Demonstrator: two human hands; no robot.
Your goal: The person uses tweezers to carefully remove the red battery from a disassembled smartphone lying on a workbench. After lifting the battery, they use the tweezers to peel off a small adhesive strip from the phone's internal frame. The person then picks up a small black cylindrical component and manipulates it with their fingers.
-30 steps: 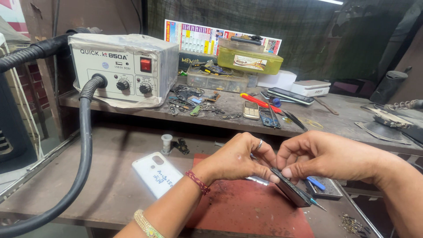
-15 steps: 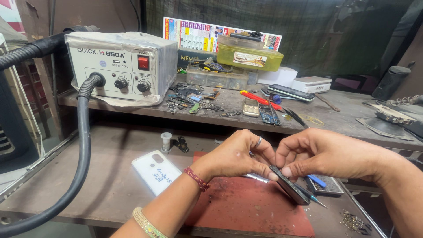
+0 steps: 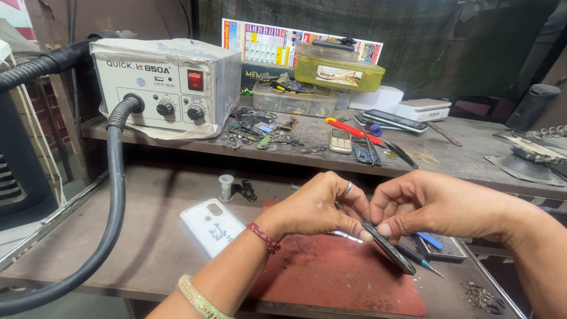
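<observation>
My left hand (image 3: pixel 319 207) and my right hand (image 3: pixel 425 204) meet over a red work mat (image 3: pixel 336 277), both pinching a thin dark phone (image 3: pixel 388 247) held edge-on and tilted down to the right. The fingertips of both hands grip its upper end. A ring sits on one left finger, and a red thread and a beaded band are on the left wrist. A small screwdriver (image 3: pixel 420 260) lies on the bench just under the phone.
A white phone back cover (image 3: pixel 211 225) lies left of the mat. A grey hot-air station (image 3: pixel 162 85) with a thick black hose (image 3: pixel 112 201) stands on the raised shelf, along with loose phone parts (image 3: pixel 260 133), a green lidded box (image 3: pixel 338 71) and a red-handled screwdriver (image 3: pixel 351 127).
The hands and the phone stay in nearly the same place; only the fingers shift slightly on the phone's upper end.
</observation>
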